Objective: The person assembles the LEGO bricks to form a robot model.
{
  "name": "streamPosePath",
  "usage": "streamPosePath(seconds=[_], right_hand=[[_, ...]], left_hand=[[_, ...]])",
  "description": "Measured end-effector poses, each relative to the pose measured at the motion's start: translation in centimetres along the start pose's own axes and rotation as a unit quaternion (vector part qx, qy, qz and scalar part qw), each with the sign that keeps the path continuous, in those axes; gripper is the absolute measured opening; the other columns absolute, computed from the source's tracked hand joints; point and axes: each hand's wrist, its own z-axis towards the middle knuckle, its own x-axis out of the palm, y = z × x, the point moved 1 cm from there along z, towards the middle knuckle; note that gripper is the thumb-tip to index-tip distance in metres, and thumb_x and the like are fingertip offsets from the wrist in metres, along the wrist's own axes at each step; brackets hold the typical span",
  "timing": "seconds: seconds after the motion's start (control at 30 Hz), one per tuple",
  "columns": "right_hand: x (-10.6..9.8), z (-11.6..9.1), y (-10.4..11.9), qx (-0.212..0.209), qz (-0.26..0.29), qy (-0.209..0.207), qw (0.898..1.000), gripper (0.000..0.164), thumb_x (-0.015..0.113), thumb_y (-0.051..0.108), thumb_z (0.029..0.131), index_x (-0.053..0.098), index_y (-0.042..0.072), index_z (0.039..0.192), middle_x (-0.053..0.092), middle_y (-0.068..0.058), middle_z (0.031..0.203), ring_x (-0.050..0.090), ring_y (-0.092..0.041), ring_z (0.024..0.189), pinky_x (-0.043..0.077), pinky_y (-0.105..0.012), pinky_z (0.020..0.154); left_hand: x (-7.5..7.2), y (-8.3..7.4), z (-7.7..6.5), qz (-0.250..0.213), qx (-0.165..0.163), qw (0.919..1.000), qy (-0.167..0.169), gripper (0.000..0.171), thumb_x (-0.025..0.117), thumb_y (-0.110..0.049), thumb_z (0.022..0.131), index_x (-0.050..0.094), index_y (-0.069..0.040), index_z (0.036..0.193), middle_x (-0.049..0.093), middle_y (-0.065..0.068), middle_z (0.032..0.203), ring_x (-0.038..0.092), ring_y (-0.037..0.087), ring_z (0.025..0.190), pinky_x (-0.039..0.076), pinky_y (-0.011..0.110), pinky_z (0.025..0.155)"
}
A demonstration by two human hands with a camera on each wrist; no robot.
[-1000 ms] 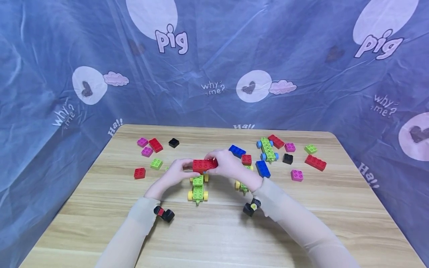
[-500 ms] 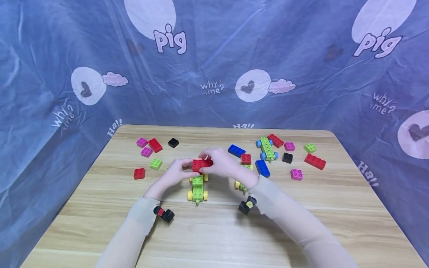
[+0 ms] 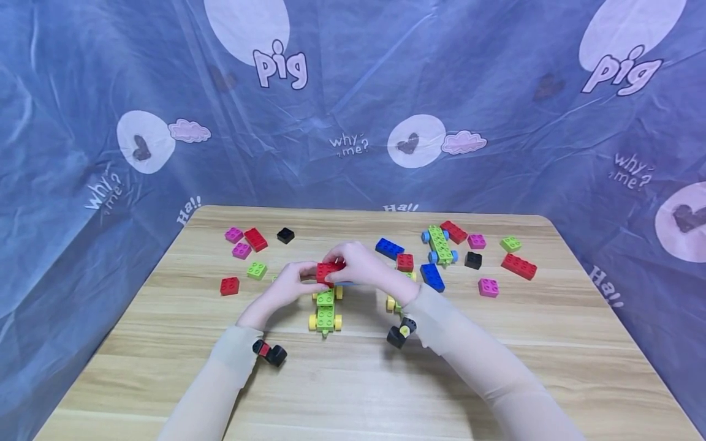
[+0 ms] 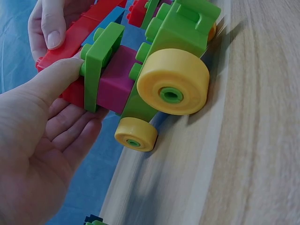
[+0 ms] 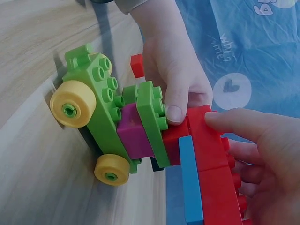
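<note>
A toy brick car with a green wheeled base (image 3: 326, 318) and yellow wheels stands mid-table. Its stack carries a magenta brick (image 4: 117, 79), a green brick (image 5: 151, 119) and red bricks (image 5: 213, 140) on top, with a blue piece (image 5: 191, 183) under their overhanging part. My left hand (image 3: 287, 286) grips the stack from the left, its thumb on a red brick beside the green one. From the right, my right hand (image 3: 361, 266) holds the upper red bricks between thumb and fingers. In the head view it hides part of them.
Behind my right wrist is another yellow-wheeled car, partly hidden, with a red brick (image 3: 405, 262). A blue-wheeled green base (image 3: 441, 246), blue bricks (image 3: 432, 277) and several loose bricks lie right. More bricks, including a black one (image 3: 285, 235), lie left. A blue cloth (image 3: 353, 177) hangs behind.
My right hand has slid left along the red bricks, covering more of them. A blue edge now shows beneath it. My left hand and the car have stayed in place.
</note>
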Motion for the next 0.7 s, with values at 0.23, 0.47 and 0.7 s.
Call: streamPosePath(seconds=[0.23, 0.47, 0.7], right_hand=[[-0.1, 0.0, 0.1, -0.001, -0.003, 0.002, 1.000, 0.026, 0.078, 0.017, 0.081, 0.074, 0.003, 0.103, 0.073, -0.007, 0.094, 0.066, -0.013, 0.081, 0.054, -0.021, 0.072], [-0.1, 0.0, 0.2, -0.003, -0.015, 0.000, 1.000, 0.027, 0.078, 0.018, 0.081, 0.074, 0.004, 0.103, 0.073, -0.008, 0.097, 0.065, -0.015, 0.083, 0.054, -0.022, 0.073], [-0.2, -0.1, 0.5, 0.005, -0.018, 0.005, 1.000, 0.027, 0.078, 0.018, 0.081, 0.074, 0.004, 0.104, 0.072, -0.009, 0.098, 0.065, -0.015, 0.084, 0.053, -0.022, 0.072]], left_hand=[[0.2, -0.1, 0.2, 0.002, -0.012, 0.9999, 0.000, 0.039, 0.072, -0.008, 0.085, 0.061, 0.004, 0.121, 0.067, 0.019, 0.117, 0.062, 0.031, 0.112, 0.047, 0.046, 0.100], [0.3, -1.3, -0.1, 0.012, -0.010, 0.9999, -0.002, 0.036, 0.071, -0.003, 0.084, 0.062, 0.007, 0.117, 0.067, 0.022, 0.115, 0.062, 0.035, 0.112, 0.046, 0.047, 0.100], [0.1, -0.1, 0.1, 0.004, 0.001, 1.0000, -0.007, 0.038, 0.074, -0.011, 0.083, 0.064, 0.002, 0.117, 0.068, 0.017, 0.116, 0.063, 0.030, 0.111, 0.046, 0.044, 0.100]])
